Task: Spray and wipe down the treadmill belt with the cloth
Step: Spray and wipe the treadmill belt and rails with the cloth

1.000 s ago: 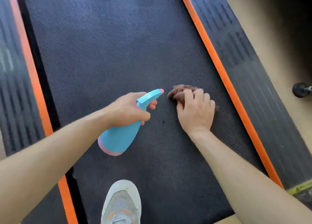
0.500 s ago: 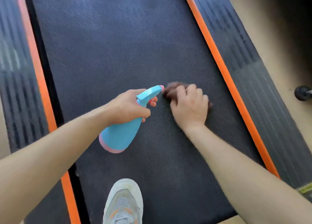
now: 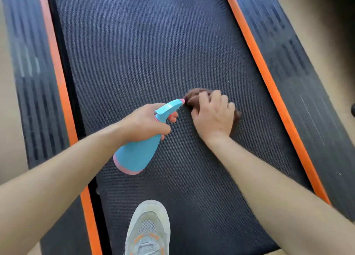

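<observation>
The dark textured treadmill belt [image 3: 146, 49] fills the middle of the view. My right hand [image 3: 213, 114] presses a crumpled brown cloth [image 3: 194, 97] onto the belt; only the cloth's far edge and a bit by my wrist show. My left hand [image 3: 146, 124] grips a light blue spray bottle [image 3: 138, 154] with a pink base, its nozzle pointing at the cloth and nearly touching it. The bottle hangs tilted above the belt.
Orange strips [image 3: 269, 78] and dark ribbed side rails [image 3: 299, 66] border the belt on both sides. My grey shoe [image 3: 148, 229] stands on the belt's near end. Beige floor [image 3: 7, 93] lies outside the rails.
My right hand has slid the cloth a little leftward, toward the bottle's nozzle, and its fingers have curled tighter. The left hand and bottle have stayed about where they were.
</observation>
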`<action>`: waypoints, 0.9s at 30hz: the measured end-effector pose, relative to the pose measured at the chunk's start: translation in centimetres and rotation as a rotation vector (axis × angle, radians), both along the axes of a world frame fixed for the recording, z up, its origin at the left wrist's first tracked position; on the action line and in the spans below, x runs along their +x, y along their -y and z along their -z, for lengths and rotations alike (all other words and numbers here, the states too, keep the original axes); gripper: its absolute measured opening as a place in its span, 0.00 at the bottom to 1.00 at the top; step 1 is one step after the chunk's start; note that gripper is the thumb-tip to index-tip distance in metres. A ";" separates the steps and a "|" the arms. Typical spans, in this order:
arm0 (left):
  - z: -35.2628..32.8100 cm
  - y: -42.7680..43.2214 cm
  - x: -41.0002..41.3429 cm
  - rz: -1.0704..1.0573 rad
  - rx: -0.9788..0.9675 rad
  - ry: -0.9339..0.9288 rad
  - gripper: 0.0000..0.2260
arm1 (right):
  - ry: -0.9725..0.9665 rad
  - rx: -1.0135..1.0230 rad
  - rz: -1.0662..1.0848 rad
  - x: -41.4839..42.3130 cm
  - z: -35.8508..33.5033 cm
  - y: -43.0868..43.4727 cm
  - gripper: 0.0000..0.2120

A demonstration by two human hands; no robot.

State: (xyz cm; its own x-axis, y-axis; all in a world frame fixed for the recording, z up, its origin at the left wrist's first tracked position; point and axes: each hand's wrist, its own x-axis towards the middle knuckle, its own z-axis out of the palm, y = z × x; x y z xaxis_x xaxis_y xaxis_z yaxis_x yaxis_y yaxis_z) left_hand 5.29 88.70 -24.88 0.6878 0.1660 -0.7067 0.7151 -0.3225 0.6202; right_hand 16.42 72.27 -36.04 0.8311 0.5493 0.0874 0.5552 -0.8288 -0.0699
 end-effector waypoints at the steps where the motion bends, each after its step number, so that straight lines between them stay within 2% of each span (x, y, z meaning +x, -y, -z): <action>1: 0.0 -0.1 0.1 0.003 0.009 -0.006 0.17 | -0.007 0.020 -0.115 -1.5 0.1 1.0 0.14; 3: 0.1 -0.1 0.3 0.013 0.025 -0.006 0.20 | -0.036 0.054 -0.427 -3.3 0.6 3.4 0.14; 4: 0.1 0.0 0.4 0.014 0.024 0.001 0.21 | -0.050 0.049 -0.531 -2.8 0.5 4.3 0.14; 5: 0.0 0.1 0.6 0.017 0.022 0.006 0.22 | -0.053 0.041 -0.538 -1.7 0.5 4.7 0.13; 6: 0.0 0.1 0.7 0.018 0.013 0.015 0.20 | -0.036 0.044 -0.450 -0.3 0.6 4.7 0.12; 9: 0.0 0.5 0.7 0.016 -0.018 0.031 0.13 | -0.002 0.063 0.018 4.2 0.5 4.3 0.14; 11: 0.3 0.7 0.4 0.040 -0.027 0.032 0.14 | -0.003 0.068 0.137 4.3 0.2 5.1 0.15; 14: 0.6 1.5 0.5 0.096 -0.040 0.013 0.17 | -0.004 0.057 0.087 -0.8 0.0 8.5 0.13; 16: 0.7 2.2 1.0 0.126 -0.037 -0.007 0.16 | -0.070 0.061 -0.147 -3.3 -0.1 11.5 0.13; 18: 0.7 2.9 1.5 0.154 -0.057 -0.012 0.16 | -0.079 0.042 -0.333 -1.1 0.1 13.3 0.14; 19: 0.6 3.1 1.8 0.174 -0.058 -0.004 0.17 | -0.049 0.032 -0.298 0.9 0.3 13.1 0.14; 23: 0.3 3.5 2.5 0.228 -0.024 0.010 0.17 | 0.039 0.014 0.165 6.4 0.5 9.9 0.13; 25: 0.1 3.4 2.7 0.239 -0.005 -0.003 0.17 | 0.032 0.002 0.215 3.8 0.3 10.1 0.14; 27: 0.2 3.4 2.9 0.229 -0.003 -0.006 0.17 | -0.001 0.025 0.162 -0.7 0.1 12.7 0.13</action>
State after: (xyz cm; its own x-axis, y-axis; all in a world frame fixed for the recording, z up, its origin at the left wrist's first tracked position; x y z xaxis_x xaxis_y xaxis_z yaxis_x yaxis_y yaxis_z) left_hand 8.20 85.28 -25.08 0.7031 0.0037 -0.7110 0.6270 -0.4748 0.6176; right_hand 15.74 59.61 -36.15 0.9087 0.4056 0.0987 0.4142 -0.9055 -0.0925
